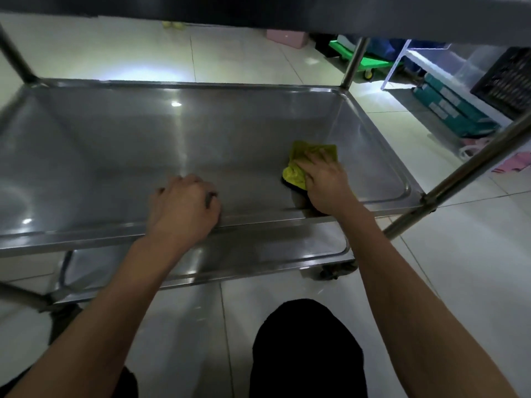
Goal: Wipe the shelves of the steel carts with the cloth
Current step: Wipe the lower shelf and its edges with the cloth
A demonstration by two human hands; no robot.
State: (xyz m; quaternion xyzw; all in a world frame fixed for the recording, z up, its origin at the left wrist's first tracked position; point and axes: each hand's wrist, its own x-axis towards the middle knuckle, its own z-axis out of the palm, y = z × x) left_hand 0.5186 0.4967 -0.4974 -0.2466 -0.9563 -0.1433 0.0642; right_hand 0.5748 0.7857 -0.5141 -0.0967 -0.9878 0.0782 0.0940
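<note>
The steel cart's middle shelf fills the view, a shallow tray with raised rims. A yellow-green cloth lies on its right part. My right hand presses flat on the cloth, fingers spread over it. My left hand rests over the shelf's near rim, fingers curled down onto the steel. A lower shelf shows beneath the near rim. The underside of the top shelf runs along the upper edge of the view.
Cart posts stand at the back right, front right and back left. On the tiled floor to the right are a green dolly, a clear bin, green boxes and a black crate. My knees in black are below.
</note>
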